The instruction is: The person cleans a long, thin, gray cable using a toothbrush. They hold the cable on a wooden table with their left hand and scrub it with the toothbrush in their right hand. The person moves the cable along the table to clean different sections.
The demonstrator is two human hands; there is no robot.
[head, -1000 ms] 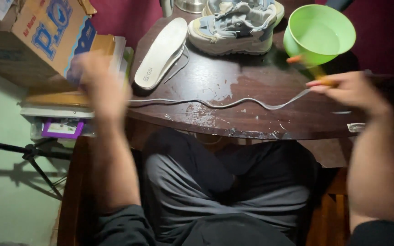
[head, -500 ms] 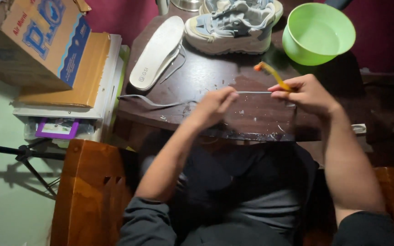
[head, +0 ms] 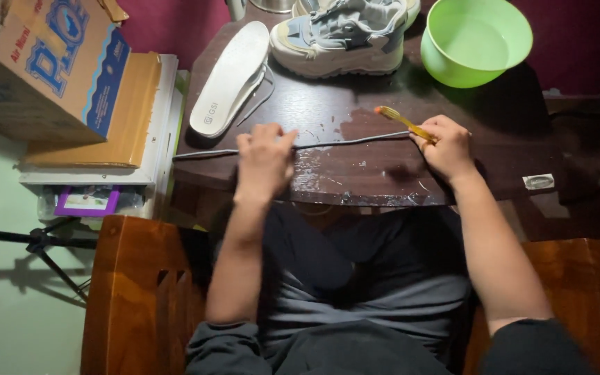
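Head view: left hand pinches the grey shoelace taut; right hand grips lace and orange toothbrush. Wet surface could let the lace slip.

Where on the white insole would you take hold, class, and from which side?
Grip the insole at its narrower heel end, nearest the table edge, coming from the left. It lies flat, and a lace strand lies along its right side towards the shoe; the left side is free. Probably pinch its edge from above, as it looks thin.
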